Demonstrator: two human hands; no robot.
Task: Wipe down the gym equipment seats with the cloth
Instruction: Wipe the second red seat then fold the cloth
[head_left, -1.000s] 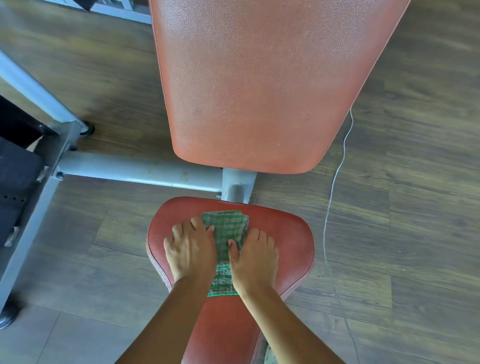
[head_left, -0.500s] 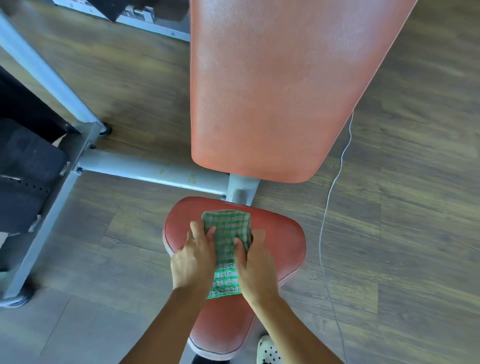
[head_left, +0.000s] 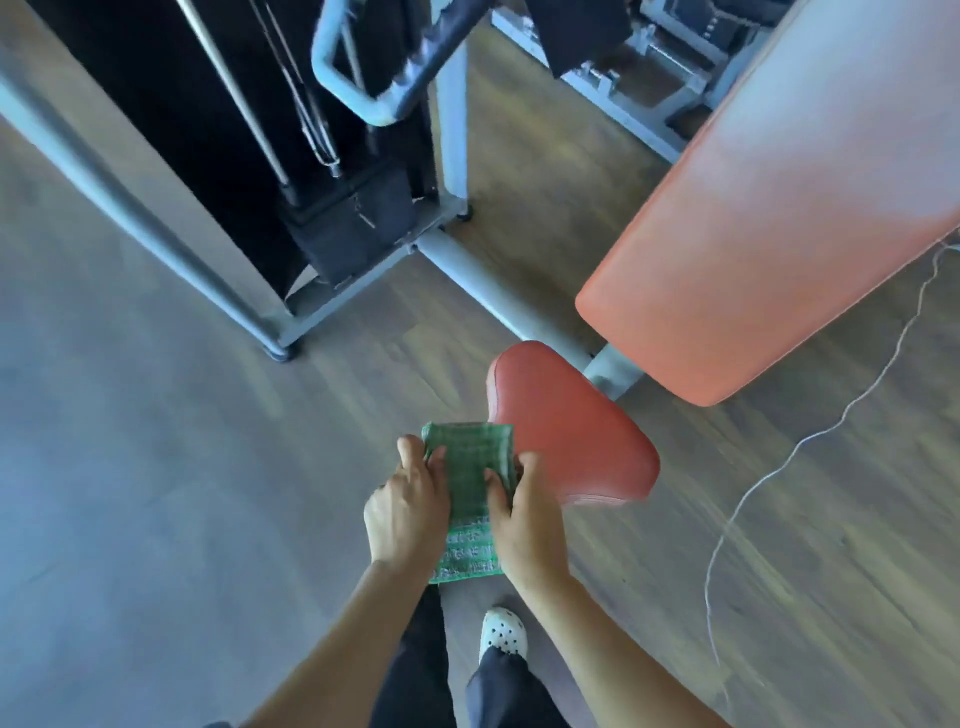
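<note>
Gripping cloth between left hand and right hand, now lifted off seat just rightward, probably finished wiping it.

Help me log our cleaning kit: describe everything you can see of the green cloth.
The green cloth is a woven rag, checked green with paler stripes, folded into a thick oblong pad. Both hands hold it roughly flat: the left hand grips its left edge, the right hand its right edge, thumb on top. It sits by the left edge of the red seat; contact there cannot be told.
</note>
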